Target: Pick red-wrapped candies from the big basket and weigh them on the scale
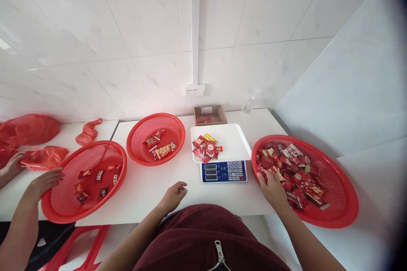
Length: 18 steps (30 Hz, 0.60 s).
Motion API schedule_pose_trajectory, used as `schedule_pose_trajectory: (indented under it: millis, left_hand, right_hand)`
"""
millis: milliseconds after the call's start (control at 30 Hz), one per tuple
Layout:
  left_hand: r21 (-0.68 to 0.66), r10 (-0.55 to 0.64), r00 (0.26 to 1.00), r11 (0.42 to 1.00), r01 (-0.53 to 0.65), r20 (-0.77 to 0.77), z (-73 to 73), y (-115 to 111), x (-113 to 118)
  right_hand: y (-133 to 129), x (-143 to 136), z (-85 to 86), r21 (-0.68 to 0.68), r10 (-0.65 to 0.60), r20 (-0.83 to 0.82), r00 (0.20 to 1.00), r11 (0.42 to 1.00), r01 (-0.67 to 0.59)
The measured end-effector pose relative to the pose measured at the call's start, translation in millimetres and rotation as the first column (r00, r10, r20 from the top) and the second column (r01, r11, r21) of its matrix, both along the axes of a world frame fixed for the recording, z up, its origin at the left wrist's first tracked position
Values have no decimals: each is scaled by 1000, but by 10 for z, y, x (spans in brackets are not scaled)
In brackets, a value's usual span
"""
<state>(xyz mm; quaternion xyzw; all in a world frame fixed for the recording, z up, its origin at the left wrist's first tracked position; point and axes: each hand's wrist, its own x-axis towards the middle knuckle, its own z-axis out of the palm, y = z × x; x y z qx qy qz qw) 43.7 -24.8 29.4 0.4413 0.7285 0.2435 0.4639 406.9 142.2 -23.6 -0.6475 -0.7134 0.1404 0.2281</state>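
Head camera: from my remote post I look down on a scale point(223, 173) topped by a tray point(235, 137). A small heap of wrapped sweets point(207, 147) lies at the tray's left side, probably put there so that its weight bears on the scale. To the scale's right, my right hand point(273, 189) dips over the rim of a basket point(348, 205) into a larger pile point(302, 178) of sweets; the fingertips are partly hidden, so I cannot tell whether they grip any. The basket's nearness seems to suit that arm. To the scale's left, my left hand point(174, 197) hangs empty, fingers loosely curled. The wrappers look shiny and crinkled, mostly red; the basket is round red plastic, with perforated walls; the tray is smooth, white and squarish.
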Motion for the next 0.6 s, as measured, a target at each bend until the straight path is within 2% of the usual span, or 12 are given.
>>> schedule_pose_trajectory:
  millis: [200,367,600]
  left_hand:
    - [-16,-25,1000,1000,25,10,19,16,28]
    - [-40,-18,1000,999,18,11,55,-37,21]
    - [-1,-55,997,998,55,-49,69,-11,33]
  right_hand:
    - [-29,-96,78,-24,34,29,999,999,-34]
    - [-47,-110,139,-104,-6,73,997,994,14]
    - [-56,-118,128,-120,5,90,996,993,5]
